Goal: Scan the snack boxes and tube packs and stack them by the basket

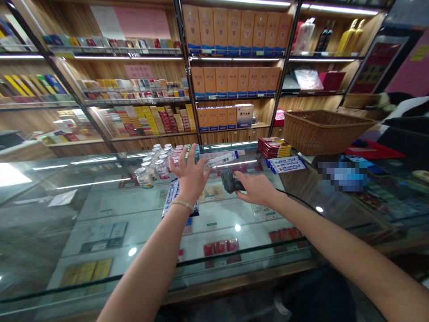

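My left hand is stretched out above the glass counter with fingers spread, holding nothing. It hovers just before a white and blue carton and over a long blue and white pack lying on the glass. My right hand is closed round a dark handheld barcode scanner, whose black cable trails to the right across the counter. A cluster of small capped bottles stands just left of my left hand.
A stack of red cartons and a blue and white carton lie at the right, beside a wicker basket. Shelves of cigarette packs and orange boxes fill the back wall. More packs show under the glass.
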A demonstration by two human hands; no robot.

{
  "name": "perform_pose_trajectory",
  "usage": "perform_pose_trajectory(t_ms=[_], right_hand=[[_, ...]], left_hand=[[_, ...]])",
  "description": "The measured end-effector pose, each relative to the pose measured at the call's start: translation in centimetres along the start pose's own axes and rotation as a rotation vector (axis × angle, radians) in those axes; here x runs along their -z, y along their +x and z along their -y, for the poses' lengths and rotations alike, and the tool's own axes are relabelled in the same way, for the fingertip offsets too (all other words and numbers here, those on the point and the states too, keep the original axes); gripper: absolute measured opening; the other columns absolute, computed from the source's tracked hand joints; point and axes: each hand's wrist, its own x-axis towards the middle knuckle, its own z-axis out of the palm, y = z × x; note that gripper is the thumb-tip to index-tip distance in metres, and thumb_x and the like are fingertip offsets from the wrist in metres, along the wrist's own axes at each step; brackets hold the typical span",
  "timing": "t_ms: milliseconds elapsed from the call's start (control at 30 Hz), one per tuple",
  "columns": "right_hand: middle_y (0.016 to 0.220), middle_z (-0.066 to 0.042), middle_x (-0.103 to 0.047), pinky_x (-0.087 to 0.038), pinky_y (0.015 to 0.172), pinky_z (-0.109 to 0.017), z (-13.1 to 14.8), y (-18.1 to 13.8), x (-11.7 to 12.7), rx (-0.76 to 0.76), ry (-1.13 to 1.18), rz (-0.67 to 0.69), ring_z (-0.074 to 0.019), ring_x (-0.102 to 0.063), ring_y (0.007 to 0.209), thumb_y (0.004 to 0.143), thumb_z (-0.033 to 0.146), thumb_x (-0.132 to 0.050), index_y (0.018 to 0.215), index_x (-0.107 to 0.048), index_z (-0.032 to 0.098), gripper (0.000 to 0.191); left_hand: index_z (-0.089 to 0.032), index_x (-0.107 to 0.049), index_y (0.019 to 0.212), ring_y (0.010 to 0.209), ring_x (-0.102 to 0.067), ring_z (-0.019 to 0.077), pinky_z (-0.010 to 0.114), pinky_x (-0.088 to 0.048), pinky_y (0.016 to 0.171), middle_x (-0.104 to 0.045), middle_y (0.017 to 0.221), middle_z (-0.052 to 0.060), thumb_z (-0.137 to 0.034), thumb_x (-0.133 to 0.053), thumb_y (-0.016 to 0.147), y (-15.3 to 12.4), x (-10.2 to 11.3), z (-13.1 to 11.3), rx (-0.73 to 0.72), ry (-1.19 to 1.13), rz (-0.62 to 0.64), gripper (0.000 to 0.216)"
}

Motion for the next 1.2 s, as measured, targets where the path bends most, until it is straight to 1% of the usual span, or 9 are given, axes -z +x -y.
perform_pose_trajectory(t_ms=[167, 400, 533, 667, 733, 833, 933, 1067, 1200], right_hand=[[0.133, -0.018, -0.072, -0.055, 0.082, -0.042, 0.0, 0.0, 0.0, 0.019, -0.011, 0.001, -0.035, -0.074, 0.11, 0.1, 0.047, -0.045, 0.161, -0.036, 0.017, 0.068], [0.142, -0.018, -0.063, -0.056, 0.078, -0.04, -0.2, 0.0, -0.7, 0.061, -0.026, -0.095, -0.0329, -0.063, 0.12, 0.1, 0.045, -0.048, 0.156, -0.045, 0.015, 0.064], [0.149, -0.02, -0.059, -0.052, 0.095, -0.046, -0.7, 0.0, -1.5, 0.085, -0.041, -0.163, -0.0353, -0.057, 0.126, 0.1, 0.046, -0.049, 0.155, -0.048, 0.014, 0.063], [0.162, -0.022, -0.048, -0.039, 0.113, -0.058, -0.9, 0.0, -2.4, 0.102, -0.03, -0.221, -0.04, -0.041, 0.148, 0.1, 0.048, -0.051, 0.154, -0.049, 0.013, 0.065], [0.165, -0.022, -0.044, -0.031, 0.119, -0.064, -0.9, -0.1, -2.7, 0.101, -0.02, -0.239, -0.0413, -0.031, 0.155, 0.1, 0.048, -0.052, 0.154, -0.05, 0.013, 0.064], [0.166, -0.024, -0.042, -0.024, 0.122, -0.069, -0.9, -0.1, -3.0, 0.1, 0.0, -0.267, -0.0419, -0.027, 0.158, 0.1, 0.048, -0.052, 0.151, -0.052, 0.013, 0.062], [0.164, -0.025, -0.043, -0.022, 0.124, -0.069, -1.0, -0.1, -2.9, 0.089, 0.041, -0.301, -0.0407, -0.025, 0.159, 0.101, 0.053, -0.051, 0.148, -0.054, 0.013, 0.061], [0.164, -0.023, -0.041, -0.024, 0.125, -0.066, -1.7, 0.4, -1.8, 0.033, 0.116, -0.347, -0.0382, -0.026, 0.159, 0.102, 0.063, -0.048, 0.148, -0.051, 0.014, 0.067], [0.163, -0.019, -0.042, -0.024, 0.128, -0.06, -3.4, 1.1, -0.6, -0.002, 0.135, -0.452, -0.0336, -0.025, 0.159, 0.105, 0.059, -0.042, 0.147, -0.049, 0.018, 0.059]], left_hand=[[-0.03, -0.078, 0.109, 0.16, -0.028, 0.0401, 0.075, -0.004, 0.126, -0.04, 0.171, 0.008, -0.034, -0.077, 0.089, -0.1, -0.2, 0.0, -0.02, 0.026, 0.007, 0.02], [-0.031, -0.078, 0.108, 0.16, -0.028, 0.0395, 0.075, -0.004, 0.126, -0.042, 0.171, 0.007, -0.033, -0.075, 0.09, -0.1, -0.2, -0.3, -0.011, 0.012, 0.012, 0.018], [-0.031, -0.078, 0.109, 0.16, -0.029, 0.0392, 0.074, -0.004, 0.126, -0.041, 0.171, 0.007, -0.032, -0.076, 0.09, 0.0, -0.1, -0.5, -0.006, 0.011, 0.021, 0.019], [-0.031, -0.078, 0.108, 0.16, -0.028, 0.0392, 0.073, -0.003, 0.127, -0.042, 0.17, 0.007, -0.031, -0.076, 0.088, -0.1, -0.1, -0.5, -0.01, -0.005, 0.026, 0.02], [-0.032, -0.078, 0.108, 0.16, -0.028, 0.0389, 0.072, -0.002, 0.127, -0.041, 0.171, 0.006, -0.031, -0.077, 0.088, -0.2, -0.2, -0.6, -0.019, -0.013, 0.022, 0.021], [-0.032, -0.078, 0.109, 0.16, -0.029, 0.039, 0.073, -0.002, 0.127, -0.041, 0.171, 0.006, -0.032, -0.077, 0.088, -0.2, -0.1, -0.7, -0.02, -0.006, 0.023, 0.021], [-0.031, -0.078, 0.109, 0.159, -0.03, 0.0402, 0.074, -0.005, 0.126, -0.043, 0.17, 0.008, -0.032, -0.077, 0.088, -0.1, 0.0, -1.0, -0.014, 0.008, 0.034, 0.021], [-0.032, -0.078, 0.109, 0.161, -0.028, 0.0404, 0.073, -0.006, 0.127, -0.043, 0.17, 0.006, -0.033, -0.077, 0.088, -0.1, 0.4, -1.4, -0.008, -0.007, 0.037, 0.02], [-0.032, -0.079, 0.109, 0.16, -0.028, 0.0406, 0.074, -0.004, 0.127, -0.043, 0.17, 0.005, -0.033, -0.075, 0.09, 0.0, 0.8, -1.9, -0.025, -0.026, 0.031, 0.02]])
